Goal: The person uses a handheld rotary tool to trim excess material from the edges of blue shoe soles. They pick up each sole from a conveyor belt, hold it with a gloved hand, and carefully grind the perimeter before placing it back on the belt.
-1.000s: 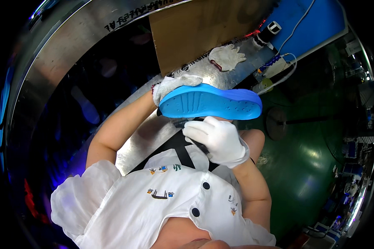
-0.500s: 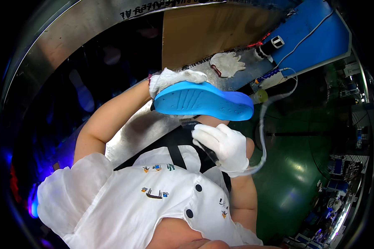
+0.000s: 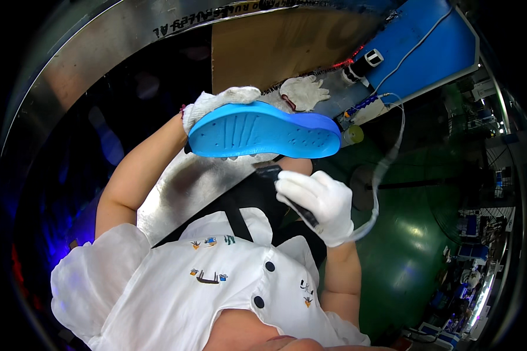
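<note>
A bright blue shoe sole [image 3: 263,133] is tilted up in front of me, showing grooves at its left part and small holes at its right part. My left hand [image 3: 216,104], in a white knit glove, is closed on its left end and far edge, with some fingers hidden behind it. Below the sole, my right hand [image 3: 321,202], also white-gloved, grips a black brush-like tool [image 3: 269,171]. The tool's dark head points left and stays apart from the sole. A pale hose [image 3: 379,175] runs to the wrist of this hand.
A metal work surface [image 3: 187,187] lies under the sole. Beyond it are a loose white glove [image 3: 303,93], a brown cardboard panel [image 3: 298,44], a black-and-white cylinder [image 3: 364,63] and a blue board [image 3: 430,44]. At left, a dark recess [image 3: 152,111] shows faint sole shapes. Green floor [image 3: 404,251] lies at right.
The sole in my left hand sits slightly farther left and up in the picture, as the whole view has shifted. The tool in my right hand has moved a little lower, away from the sole.
</note>
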A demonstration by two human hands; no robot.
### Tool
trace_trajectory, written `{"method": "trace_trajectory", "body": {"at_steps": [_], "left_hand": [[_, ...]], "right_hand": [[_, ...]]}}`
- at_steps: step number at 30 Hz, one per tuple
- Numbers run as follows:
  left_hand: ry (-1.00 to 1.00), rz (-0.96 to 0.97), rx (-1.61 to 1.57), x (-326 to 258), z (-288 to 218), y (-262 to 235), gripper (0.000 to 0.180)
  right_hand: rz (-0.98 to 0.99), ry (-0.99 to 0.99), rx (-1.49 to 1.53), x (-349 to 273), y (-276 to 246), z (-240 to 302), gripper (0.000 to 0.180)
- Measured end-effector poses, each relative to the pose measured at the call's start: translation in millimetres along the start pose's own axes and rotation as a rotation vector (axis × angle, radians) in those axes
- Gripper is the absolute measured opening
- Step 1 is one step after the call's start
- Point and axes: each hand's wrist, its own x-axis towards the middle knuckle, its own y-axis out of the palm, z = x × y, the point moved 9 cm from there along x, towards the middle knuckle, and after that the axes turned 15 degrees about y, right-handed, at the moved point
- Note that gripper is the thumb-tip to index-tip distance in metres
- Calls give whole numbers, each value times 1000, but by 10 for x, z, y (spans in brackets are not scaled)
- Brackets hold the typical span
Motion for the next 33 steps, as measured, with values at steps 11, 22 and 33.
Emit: {"method": "trace_trajectory", "body": {"at_steps": [11, 22, 33], "left_hand": [[282, 116, -405, 61, -27, 269, 83], [442, 19, -827, -430, -41, 484, 99], [1209, 166, -626, -1433, -2091, -66, 89]], "right_hand": [[-76, 276, 670, 22, -28, -295, 23], [-295, 30, 722, -61, 80, 79, 29], [-339, 223, 963, -115, 137, -183, 21]]}}
